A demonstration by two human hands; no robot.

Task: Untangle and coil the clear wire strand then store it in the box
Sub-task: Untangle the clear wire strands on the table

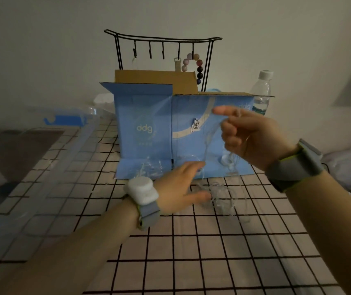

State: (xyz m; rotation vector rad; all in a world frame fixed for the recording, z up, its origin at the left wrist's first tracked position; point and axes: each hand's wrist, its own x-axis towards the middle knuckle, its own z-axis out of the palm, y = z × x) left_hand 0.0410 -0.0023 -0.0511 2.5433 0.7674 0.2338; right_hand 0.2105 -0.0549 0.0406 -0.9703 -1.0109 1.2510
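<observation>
While both hands work before the box (149,128):
Right hand (253,137): raised, fingers curled, pinching the wire (219,196) (loops hang down).
Left hand (178,186): low, fingers relaxed, touching the tangle on the table (191,252).

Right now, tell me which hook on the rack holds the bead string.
The rightmost hook of the rack: the bead string loops from it. The hook beside it holds a tan tag.
</observation>
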